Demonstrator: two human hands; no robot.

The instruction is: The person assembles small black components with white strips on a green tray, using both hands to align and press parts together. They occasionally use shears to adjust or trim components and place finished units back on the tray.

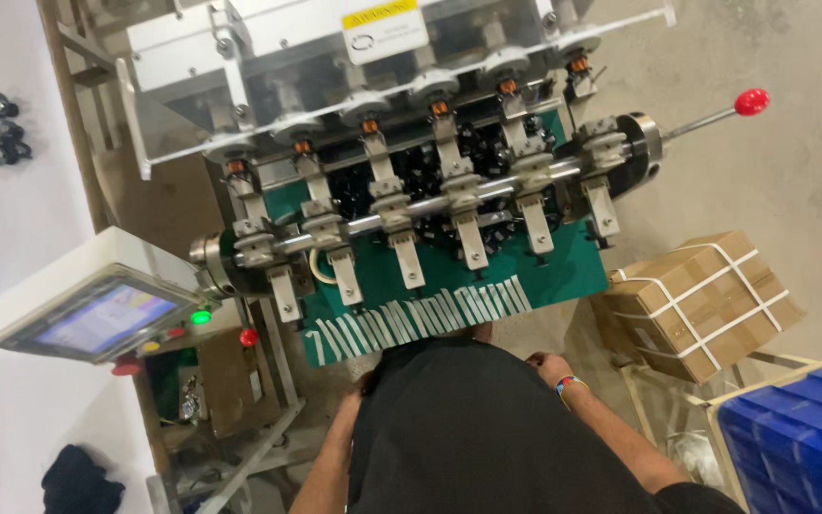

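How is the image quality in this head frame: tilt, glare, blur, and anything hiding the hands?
Head view: the scene is rotated, so the winding machine runs diagonally; its clear guard and the control screen show mild glare; lighting is even and the machine is sharp; the white surface at left is nearly blown out; the black shirt hides most of the left hand and right hand.

Bright even overhead light; soft shadows; glare on white table (11, 219); slight motion blur; tilted view.
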